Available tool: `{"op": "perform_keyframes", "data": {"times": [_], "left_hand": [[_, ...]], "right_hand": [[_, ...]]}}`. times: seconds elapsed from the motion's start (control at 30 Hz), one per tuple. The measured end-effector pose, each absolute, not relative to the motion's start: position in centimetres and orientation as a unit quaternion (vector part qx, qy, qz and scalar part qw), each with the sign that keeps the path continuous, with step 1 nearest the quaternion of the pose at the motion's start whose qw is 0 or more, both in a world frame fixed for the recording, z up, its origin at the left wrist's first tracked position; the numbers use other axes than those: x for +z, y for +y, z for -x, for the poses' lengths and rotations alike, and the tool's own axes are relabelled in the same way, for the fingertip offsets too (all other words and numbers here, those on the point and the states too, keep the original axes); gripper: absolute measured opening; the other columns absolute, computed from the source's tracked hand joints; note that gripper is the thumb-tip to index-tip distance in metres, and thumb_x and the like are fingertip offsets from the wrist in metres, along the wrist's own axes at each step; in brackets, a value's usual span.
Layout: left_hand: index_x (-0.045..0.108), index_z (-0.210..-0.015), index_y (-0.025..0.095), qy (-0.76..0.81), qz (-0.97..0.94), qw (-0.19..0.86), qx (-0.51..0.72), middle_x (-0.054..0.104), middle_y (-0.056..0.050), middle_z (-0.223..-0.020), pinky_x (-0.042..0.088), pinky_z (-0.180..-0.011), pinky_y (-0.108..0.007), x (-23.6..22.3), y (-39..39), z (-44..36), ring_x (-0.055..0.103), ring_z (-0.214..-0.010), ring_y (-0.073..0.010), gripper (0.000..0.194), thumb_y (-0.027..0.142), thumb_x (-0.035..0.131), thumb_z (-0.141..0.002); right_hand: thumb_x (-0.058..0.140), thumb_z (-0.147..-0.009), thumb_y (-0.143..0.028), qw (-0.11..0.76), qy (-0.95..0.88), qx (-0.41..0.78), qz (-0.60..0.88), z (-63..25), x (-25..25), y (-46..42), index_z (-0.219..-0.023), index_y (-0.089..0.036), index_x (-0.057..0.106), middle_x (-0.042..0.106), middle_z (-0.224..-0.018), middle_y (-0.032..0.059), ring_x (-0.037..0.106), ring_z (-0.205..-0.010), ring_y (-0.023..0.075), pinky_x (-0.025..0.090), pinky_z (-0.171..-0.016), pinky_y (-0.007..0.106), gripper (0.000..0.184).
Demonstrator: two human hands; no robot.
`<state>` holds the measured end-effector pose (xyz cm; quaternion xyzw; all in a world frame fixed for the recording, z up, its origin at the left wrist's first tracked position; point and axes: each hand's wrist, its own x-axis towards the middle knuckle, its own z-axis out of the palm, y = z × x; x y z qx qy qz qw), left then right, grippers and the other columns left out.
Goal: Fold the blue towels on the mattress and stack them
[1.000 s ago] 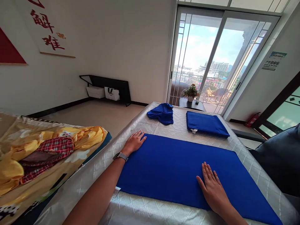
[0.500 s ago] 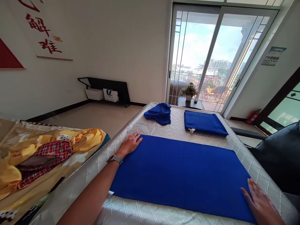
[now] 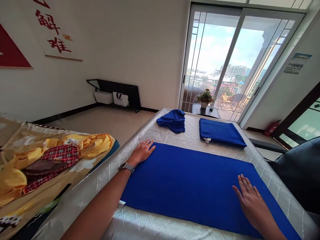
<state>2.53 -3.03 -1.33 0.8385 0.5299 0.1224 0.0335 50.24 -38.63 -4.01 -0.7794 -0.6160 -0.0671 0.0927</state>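
A large blue cloth [image 3: 195, 183] lies spread flat on a silver quilted table [image 3: 160, 133]. My left hand [image 3: 142, 151] rests flat and open at the cloth's far left corner; a watch sits on that wrist. My right hand [image 3: 251, 200] lies flat and open on the cloth near its right end, fingers stretched forward. Further back on the table sit a crumpled blue cloth [image 3: 173, 120] and a neatly folded blue cloth [image 3: 221, 132].
To the left is another surface with yellow and red plaid fabric [image 3: 50, 160]. A dark seat [image 3: 300, 170] stands at the right. Behind the table a small side table holds a potted plant [image 3: 205, 98] before glass sliding doors. A black shelf [image 3: 117, 91] stands against the far wall.
My right hand slid out to the cloth's right end, then came back a little toward the middle. My left hand stayed at the far left corner.
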Motion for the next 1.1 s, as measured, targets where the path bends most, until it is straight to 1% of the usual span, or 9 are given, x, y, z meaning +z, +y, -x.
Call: {"op": "perform_keyframes", "data": {"times": [0.07,0.17,0.33,0.43,0.53,0.67,0.8,0.93,1.1], "left_hand": [[0.044,-0.153,0.019,0.531,-0.837,0.036,0.127,0.040,-0.009,-0.162,0.019,-0.125,-0.046,-1.4,-3.0,-2.5,0.032,-0.151,-0.0260,0.065,0.055,0.030,-0.102],[0.046,-0.152,0.021,0.531,-0.836,0.040,0.133,0.042,-0.008,-0.161,0.020,-0.125,-0.047,-1.4,-3.1,-2.5,0.032,-0.151,-0.0260,0.062,0.054,0.031,-0.102],[0.048,-0.150,0.021,0.528,-0.835,0.043,0.146,0.043,-0.010,-0.160,0.021,-0.125,-0.047,-1.3,-3.3,-2.5,0.034,-0.150,-0.0272,0.060,0.053,0.033,-0.102],[0.049,-0.150,0.023,0.534,-0.831,0.044,0.148,0.043,-0.009,-0.160,0.022,-0.124,-0.048,-1.2,-3.4,-2.6,0.035,-0.150,-0.0275,0.058,0.053,0.034,-0.102],[0.048,-0.151,0.021,0.536,-0.831,0.040,0.140,0.041,-0.010,-0.161,0.022,-0.124,-0.048,-1.1,-3.5,-2.6,0.034,-0.150,-0.0273,0.059,0.053,0.033,-0.103],[0.047,-0.152,0.020,0.535,-0.832,0.046,0.137,0.041,-0.010,-0.161,0.023,-0.124,-0.048,-1.0,-3.6,-2.6,0.035,-0.149,-0.0283,0.061,0.054,0.033,-0.103],[0.047,-0.152,0.020,0.535,-0.833,0.042,0.137,0.041,-0.010,-0.161,0.022,-0.124,-0.048,-1.1,-3.6,-2.6,0.035,-0.149,-0.0283,0.060,0.053,0.033,-0.103],[0.047,-0.151,0.020,0.530,-0.835,0.041,0.143,0.042,-0.010,-0.161,0.021,-0.125,-0.047,-1.2,-3.4,-2.6,0.034,-0.150,-0.0269,0.060,0.053,0.032,-0.104],[0.047,-0.151,0.021,0.528,-0.836,0.041,0.142,0.042,-0.008,-0.160,0.021,-0.125,-0.046,-1.3,-3.3,-2.5,0.035,-0.150,-0.0261,0.060,0.054,0.032,-0.103]], "right_hand": [[0.011,-0.098,-0.066,0.084,-0.630,-0.005,0.772,-44.7,-0.9,-34.8,-0.161,-0.018,0.029,0.025,-0.168,0.0057,0.017,-0.156,0.0234,0.018,-0.127,0.048,0.081],[0.005,-0.101,-0.063,0.082,-0.677,0.081,0.727,-37.2,2.9,-29.7,-0.163,-0.019,0.015,0.013,-0.170,0.0008,0.009,-0.156,0.0191,0.010,-0.128,0.044,0.077],[0.004,-0.100,-0.067,0.090,-0.727,0.153,0.663,-29.3,4.2,-23.4,-0.163,-0.010,0.010,0.005,-0.170,0.0061,0.001,-0.157,0.0219,0.004,-0.127,0.044,0.085],[0.005,-0.099,-0.068,0.097,-0.731,0.166,0.655,-27.1,3.3,-20.5,-0.163,-0.007,0.012,0.006,-0.170,0.0088,0.002,-0.157,0.0238,0.004,-0.127,0.046,0.088],[0.004,-0.099,-0.068,0.101,-0.731,0.162,0.655,-26.6,2.5,-18.7,-0.162,-0.005,0.014,0.008,-0.170,0.0113,0.003,-0.157,0.0247,0.003,-0.126,0.045,0.090],[0.006,-0.098,-0.070,0.095,-0.725,0.146,0.667,-28.8,1.9,-18.4,-0.162,-0.005,0.013,0.009,-0.170,0.0113,0.004,-0.157,0.0236,0.001,-0.126,0.043,0.091],[0.009,-0.099,-0.069,0.077,-0.694,0.115,0.706,-34.2,0.8,-19.7,-0.162,-0.007,0.014,0.012,-0.170,0.0094,0.005,-0.157,0.0210,0.001,-0.127,0.041,0.089],[0.015,-0.099,-0.068,0.059,-0.636,0.074,0.766,-43.1,-1.0,-22.2,-0.162,-0.009,0.017,0.015,-0.170,0.0091,0.009,-0.157,0.0216,0.005,-0.127,0.042,0.087],[0.016,-0.096,-0.064,0.061,-0.566,0.019,0.822,-57.1,-4.1,-27.0,-0.160,-0.006,0.026,0.025,-0.168,0.0136,0.018,-0.155,0.0259,0.013,-0.127,0.047,0.087]]}}
